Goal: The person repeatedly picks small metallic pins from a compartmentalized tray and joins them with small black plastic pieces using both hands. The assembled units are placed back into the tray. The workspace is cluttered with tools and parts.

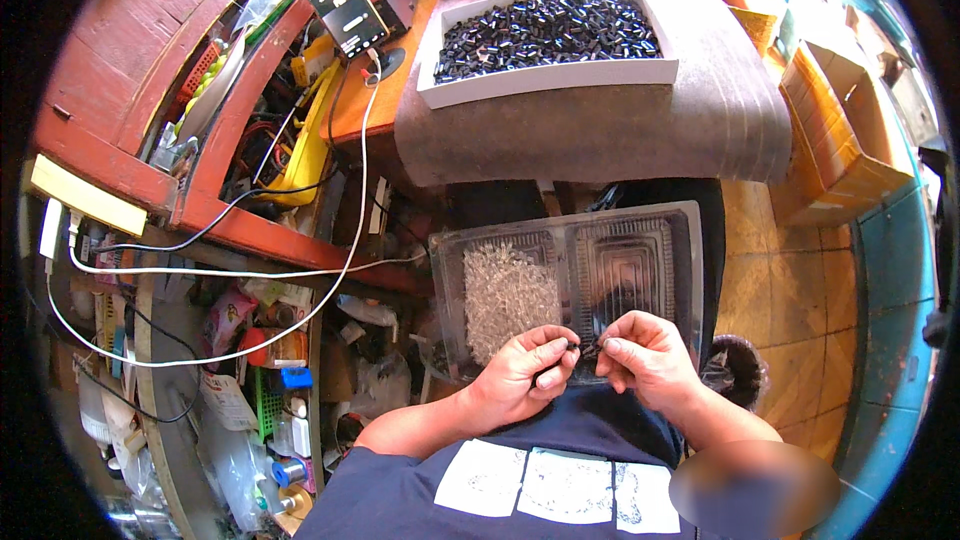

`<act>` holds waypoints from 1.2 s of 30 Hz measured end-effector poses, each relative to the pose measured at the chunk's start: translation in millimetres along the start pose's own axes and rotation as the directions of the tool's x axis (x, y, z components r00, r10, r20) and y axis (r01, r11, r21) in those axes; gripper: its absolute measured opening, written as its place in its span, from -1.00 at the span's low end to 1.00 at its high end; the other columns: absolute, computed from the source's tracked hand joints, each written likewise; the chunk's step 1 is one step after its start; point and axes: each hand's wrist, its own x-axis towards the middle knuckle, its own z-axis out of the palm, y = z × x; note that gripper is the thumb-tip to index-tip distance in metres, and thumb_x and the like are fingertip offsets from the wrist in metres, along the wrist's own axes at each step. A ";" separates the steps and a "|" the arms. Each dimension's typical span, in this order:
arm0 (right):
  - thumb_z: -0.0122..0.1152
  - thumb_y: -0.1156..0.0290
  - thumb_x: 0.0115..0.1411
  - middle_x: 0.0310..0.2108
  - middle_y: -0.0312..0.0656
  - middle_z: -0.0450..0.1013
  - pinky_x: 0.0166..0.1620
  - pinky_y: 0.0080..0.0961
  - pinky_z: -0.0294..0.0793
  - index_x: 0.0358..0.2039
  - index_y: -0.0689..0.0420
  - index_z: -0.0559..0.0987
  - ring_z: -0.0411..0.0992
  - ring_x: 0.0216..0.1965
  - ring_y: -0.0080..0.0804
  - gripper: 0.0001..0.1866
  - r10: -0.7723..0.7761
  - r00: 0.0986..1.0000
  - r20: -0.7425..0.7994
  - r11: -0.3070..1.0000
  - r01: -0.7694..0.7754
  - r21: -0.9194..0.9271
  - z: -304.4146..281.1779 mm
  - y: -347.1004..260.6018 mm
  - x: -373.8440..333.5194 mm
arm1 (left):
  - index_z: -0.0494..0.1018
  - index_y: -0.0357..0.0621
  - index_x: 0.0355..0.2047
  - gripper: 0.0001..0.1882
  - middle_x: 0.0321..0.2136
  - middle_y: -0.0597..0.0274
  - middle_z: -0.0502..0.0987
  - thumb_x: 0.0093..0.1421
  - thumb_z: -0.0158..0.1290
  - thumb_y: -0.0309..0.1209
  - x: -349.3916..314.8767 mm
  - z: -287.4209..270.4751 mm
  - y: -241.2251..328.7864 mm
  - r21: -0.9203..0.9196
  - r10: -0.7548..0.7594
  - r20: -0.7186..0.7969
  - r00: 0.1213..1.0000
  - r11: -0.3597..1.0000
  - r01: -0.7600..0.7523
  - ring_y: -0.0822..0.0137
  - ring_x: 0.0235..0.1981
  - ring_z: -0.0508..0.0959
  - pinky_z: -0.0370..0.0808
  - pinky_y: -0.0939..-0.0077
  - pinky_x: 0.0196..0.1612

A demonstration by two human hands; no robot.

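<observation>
My left hand (525, 368) is closed, with a small black piece (573, 345) pinched between thumb and forefinger. Close beside it, my right hand (648, 358) is closed in a pinch too; what its fingertips hold is too small to make out. Both hands are over the near edge of a clear plastic tray (692, 240) with two compartments, resting on my lap. A heap of small clear pieces (510, 300) fills much of its left compartment. Some small dark bits lie in the right compartment, partly hidden by my hands.
On the table ahead, a white shallow box (550, 83) holds a mass of short black tubular pieces. A phone-like device (345, 8) stands at the left, with a white cable (362, 170) looping down. Cardboard boxes (830, 140) are on the right; a dark bin (745, 370) sits near my right arm.
</observation>
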 end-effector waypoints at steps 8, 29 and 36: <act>0.17 0.47 0.14 -0.66 -0.23 0.41 -0.65 -0.72 0.24 -0.49 0.23 0.48 0.31 -0.71 -0.61 -0.88 -0.052 0.999 0.016 0.995 0.053 -0.082 -2.4 4.2 2.3 | 0.41 -0.17 -0.20 -0.82 -0.41 0.26 0.47 0.29 -0.15 -0.41 1.0 -3.6 -1.6 -0.024 -0.008 0.021 1.000 1.000 0.008 0.62 -0.66 0.29 0.18 0.79 -0.65; 0.06 0.47 0.17 -0.63 -0.44 0.26 -0.54 -0.71 0.18 -0.47 0.25 0.44 0.16 -0.57 -0.75 -0.87 0.031 0.991 0.129 0.935 0.017 -0.355 5.7 1.1 -1.9 | 0.43 -0.18 -0.33 -0.83 -0.51 0.30 0.42 0.21 -0.02 -0.33 0.6 -2.7 -5.1 0.098 0.055 -0.020 0.998 0.994 -0.052 0.60 -0.68 0.27 0.14 0.78 -0.67; 0.07 0.47 0.16 -0.64 -0.41 0.28 -0.52 -0.67 0.22 -0.47 0.26 0.45 0.19 -0.57 -0.72 -0.88 -0.036 0.980 0.195 0.849 0.133 -0.511 7.1 1.9 1.6 | 0.44 -0.18 -0.38 -0.88 -0.61 0.32 0.41 0.17 0.05 -0.39 1.7 -1.3 -7.9 0.208 0.075 -0.084 0.994 0.977 -0.056 0.55 -0.71 0.27 0.14 0.74 -0.68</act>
